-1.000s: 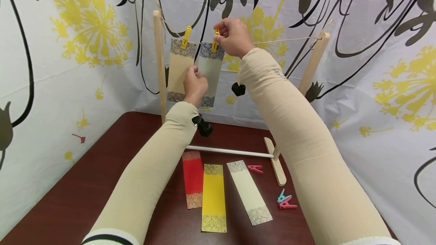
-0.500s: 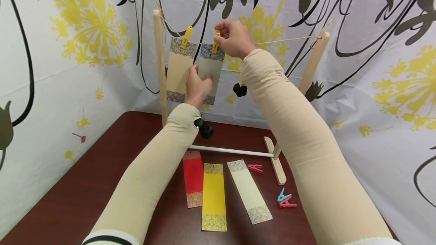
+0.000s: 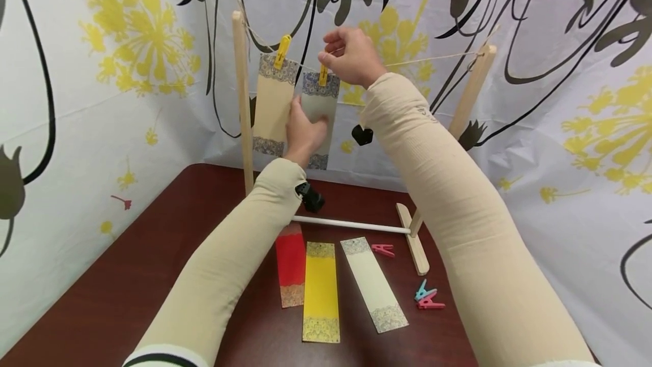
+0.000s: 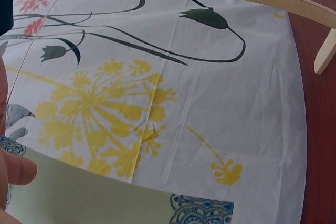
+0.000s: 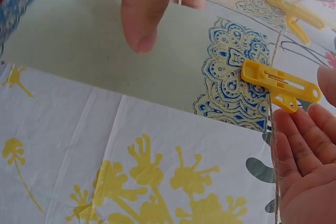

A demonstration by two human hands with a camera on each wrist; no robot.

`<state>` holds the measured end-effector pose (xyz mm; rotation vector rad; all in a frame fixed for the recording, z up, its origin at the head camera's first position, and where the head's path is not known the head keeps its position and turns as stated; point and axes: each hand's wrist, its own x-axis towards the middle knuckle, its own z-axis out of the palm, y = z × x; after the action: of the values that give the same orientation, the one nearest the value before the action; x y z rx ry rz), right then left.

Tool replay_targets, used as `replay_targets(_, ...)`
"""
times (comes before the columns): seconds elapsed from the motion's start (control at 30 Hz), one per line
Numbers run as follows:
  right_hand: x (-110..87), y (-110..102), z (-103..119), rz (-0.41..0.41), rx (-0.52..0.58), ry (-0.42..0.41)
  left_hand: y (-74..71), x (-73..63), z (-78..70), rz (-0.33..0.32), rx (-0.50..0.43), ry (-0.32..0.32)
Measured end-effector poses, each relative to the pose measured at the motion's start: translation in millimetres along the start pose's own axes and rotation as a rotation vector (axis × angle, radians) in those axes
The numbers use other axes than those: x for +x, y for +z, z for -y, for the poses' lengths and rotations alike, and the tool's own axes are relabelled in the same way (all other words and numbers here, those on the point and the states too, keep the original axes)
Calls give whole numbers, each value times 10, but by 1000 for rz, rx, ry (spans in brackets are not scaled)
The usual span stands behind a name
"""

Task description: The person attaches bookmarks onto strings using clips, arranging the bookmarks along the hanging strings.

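A pale green bookmark [image 5: 94, 40] with blue patterned ends hangs from a string by a yellow clothespin [image 5: 281, 83]. My right hand [image 3: 354, 56] is at the clothespin's upper end; in the right wrist view its fingers are spread beside the handles, not squeezing them. Around the bookmark's left edge is my left hand [image 3: 305, 136], thumb extended across the front and other fingertips showing past the far edge. To its left a beige bookmark [image 3: 271, 106] hangs from another yellow clothespin [image 3: 282, 52]. The string [image 3: 433, 60] runs between two wooden posts.
Red [image 3: 291, 262], yellow [image 3: 321, 287] and whitish [image 3: 372, 285] bookmarks lie on the dark table [image 3: 204, 276]. Right of them are a pink clothespin [image 3: 383, 250] and a blue and pink pair [image 3: 427, 296]. A white rod [image 3: 351, 223] joins the wooden stand's base.
The pale green bookmark and its clothespin have dropped slightly as the string sags. My left hand has shifted right, its thumb spreading; my right fingers have loosened from the clothespin.
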<state>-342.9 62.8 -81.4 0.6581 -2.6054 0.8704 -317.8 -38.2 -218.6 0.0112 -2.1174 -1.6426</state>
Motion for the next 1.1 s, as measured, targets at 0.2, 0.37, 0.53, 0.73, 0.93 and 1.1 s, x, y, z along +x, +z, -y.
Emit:
replay_targets(0.2, -21, -50, -22, -15, 0, 1, 27, -38, -13, -8, 11, 39)
replay_targets(0.37, -67, -131, -41, -21, 17, -6, 25, -55, -60, -6, 23, 53)
replay_targets(0.53, -130, -208, -58, -25, 14, -13, 3, -66, -80, -1, 41, 52)
replay_targets(0.73, -212, -261, -95, -32, 9, -33, -24, -130, -92, 41, 59, 30)
replay_targets(0.93, -329, -276, -144, -42, 27, -77, -62, -210, -75, 80, 90, 15)
replay_targets(1.1, -446, -301, -193, -43, 69, -92, -106, -255, -73, 94, 91, 41)
